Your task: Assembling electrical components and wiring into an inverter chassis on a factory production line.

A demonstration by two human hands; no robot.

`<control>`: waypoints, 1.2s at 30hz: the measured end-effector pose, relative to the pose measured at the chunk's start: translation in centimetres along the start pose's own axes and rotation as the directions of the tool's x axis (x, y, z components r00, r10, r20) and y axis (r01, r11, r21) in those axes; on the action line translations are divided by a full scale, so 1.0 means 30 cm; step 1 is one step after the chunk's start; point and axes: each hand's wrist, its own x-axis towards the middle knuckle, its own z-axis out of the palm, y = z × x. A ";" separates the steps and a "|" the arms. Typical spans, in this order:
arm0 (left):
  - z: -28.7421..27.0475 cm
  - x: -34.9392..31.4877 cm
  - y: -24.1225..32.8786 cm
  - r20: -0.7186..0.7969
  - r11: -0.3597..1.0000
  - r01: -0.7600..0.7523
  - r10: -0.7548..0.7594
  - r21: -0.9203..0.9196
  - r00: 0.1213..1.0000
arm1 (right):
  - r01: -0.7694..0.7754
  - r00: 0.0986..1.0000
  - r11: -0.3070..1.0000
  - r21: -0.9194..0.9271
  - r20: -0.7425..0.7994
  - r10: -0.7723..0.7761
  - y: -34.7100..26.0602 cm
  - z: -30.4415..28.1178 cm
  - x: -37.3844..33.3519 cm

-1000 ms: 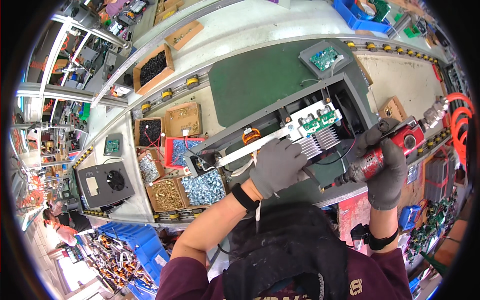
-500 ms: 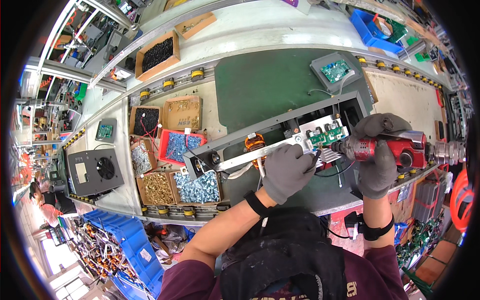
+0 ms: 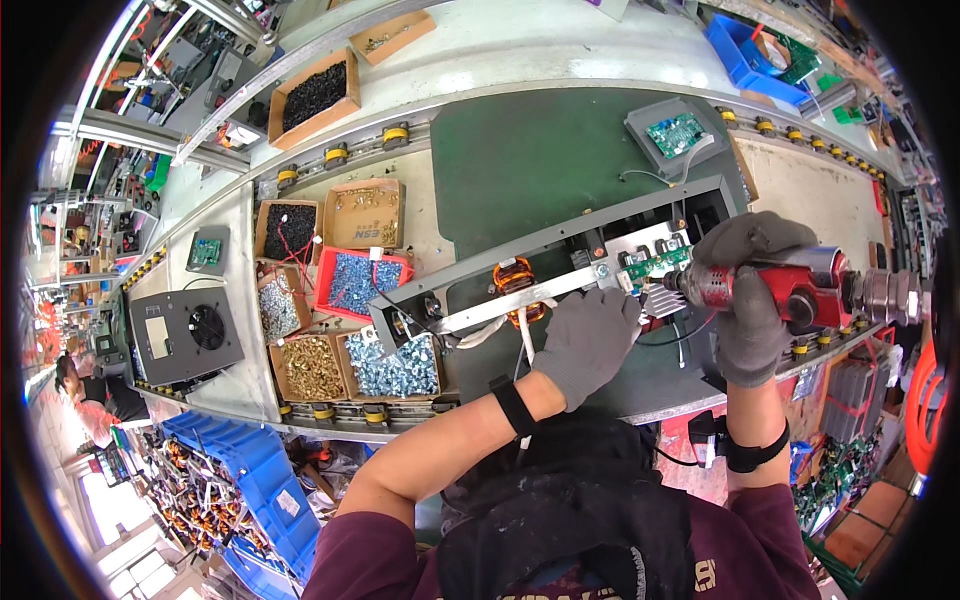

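Observation:
Gloved in grey, my right hand (image 3: 755, 310) is wrapped round a red power driver (image 3: 790, 285), which lies nearly level with its nose toward the left. The driver's tip reaches the right end of a small green circuit board (image 3: 655, 265). That board sits in a long grey metal housing (image 3: 590, 222), slanted across the bench, with a silver bar (image 3: 480, 317) and a copper-wound coil (image 3: 514, 274). My left hand (image 3: 588, 345), also gloved, is closed at the board's front edge, fingertips together beside the silver heat-sink fins (image 3: 662, 302). What its fingers pinch is hidden.
Left of the housing stand a red tray of screws (image 3: 325, 283), a box of brass-coloured parts (image 3: 315, 366) and a box of silvery fasteners (image 3: 393, 372). A grey fan unit (image 3: 187, 338) sits farther left. Behind the housing is a grey tray with a green board (image 3: 672, 135).
My left hand has shifted slightly and turned, its fingertips nearer the board's front edge. The driver has tilted and moved slightly in my right hand's grip.

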 end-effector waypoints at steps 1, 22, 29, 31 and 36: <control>0.000 0.002 -0.003 0.024 1.000 0.009 -0.009 -0.018 1.000 | 0.053 0.997 0.998 0.016 0.059 -0.053 0.009 0.000 0.008; -0.156 -0.100 -0.129 0.484 -0.432 0.399 -0.106 -0.809 0.869 | 0.136 0.984 0.977 0.167 -0.139 -0.113 -0.229 0.152 -0.125; -0.124 -0.124 -0.144 0.448 -0.497 0.375 -0.030 -0.782 0.894 | 0.159 0.974 0.977 0.140 -0.182 -0.132 -0.203 0.209 -0.142; -0.119 -0.128 -0.148 0.426 -0.515 0.362 -0.007 -0.777 0.904 | 0.111 0.982 0.979 0.171 -0.170 -0.082 -0.200 0.209 -0.140; -0.119 -0.131 -0.150 0.440 -0.525 0.361 -0.029 -0.770 0.898 | 0.061 0.997 0.969 0.241 -0.062 -0.047 -0.187 0.218 -0.130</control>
